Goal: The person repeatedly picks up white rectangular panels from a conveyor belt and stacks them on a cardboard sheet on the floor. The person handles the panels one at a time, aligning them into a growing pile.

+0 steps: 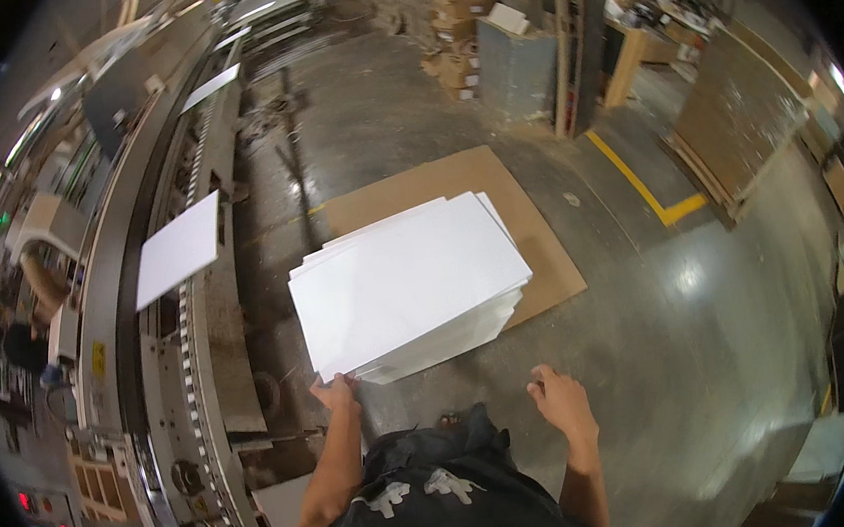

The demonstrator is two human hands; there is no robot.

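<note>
A stack of white rectangular boards (408, 275) stands in front of me, its edges slightly uneven. My left hand (337, 391) is at the near left corner of the top board, its fingers closed around that corner. To the right of the stack, apart from it, my right hand (563, 402) hangs in the air. Its fingers are loosely bent and a little apart, with nothing in them.
Brown cardboard (540, 238) lies on the floor around the stack. Along the left runs a long machine conveyor (165, 361) carrying a white panel (180, 250) and others farther off. Cardboard boxes (461, 19) are piled at the back; a large brown board (736, 121) leans at the right.
</note>
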